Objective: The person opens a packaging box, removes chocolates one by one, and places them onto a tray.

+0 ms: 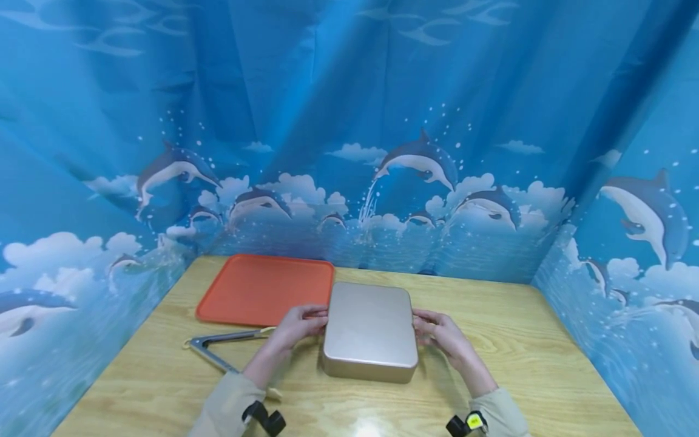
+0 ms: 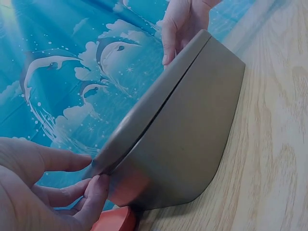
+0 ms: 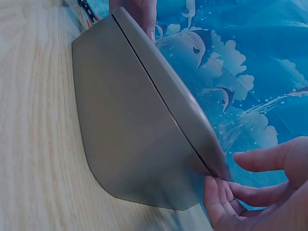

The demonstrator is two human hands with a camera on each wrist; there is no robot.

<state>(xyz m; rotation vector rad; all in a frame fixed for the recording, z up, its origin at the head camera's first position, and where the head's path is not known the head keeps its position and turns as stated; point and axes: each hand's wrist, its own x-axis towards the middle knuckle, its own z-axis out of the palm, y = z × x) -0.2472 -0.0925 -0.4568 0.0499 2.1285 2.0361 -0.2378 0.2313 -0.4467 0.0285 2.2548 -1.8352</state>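
Note:
A gold-coloured metal tin box [image 1: 367, 370] with rounded corners stands on the table in the head view. Its lid [image 1: 371, 325] sits on top, and a thin dark seam runs below the lid in both wrist views. My left hand [image 1: 297, 331] is at the tin's left side, its bent fingertips [image 2: 98, 185] at the seam and an upper digit against the lid's edge. On the opposite side, my right hand [image 1: 445, 334] has its curled fingertips [image 3: 219, 190] hooked at the lid's edge. The right thumb [image 3: 255, 160] stands slightly off the lid.
An orange tray [image 1: 267, 290] lies behind and left of the tin. A grey folding frame with cream tips [image 1: 218, 355] rests on the wooden table [image 1: 491, 376] by the left forearm. A blue dolphin-print curtain [image 1: 349, 121] surrounds the table's back and sides.

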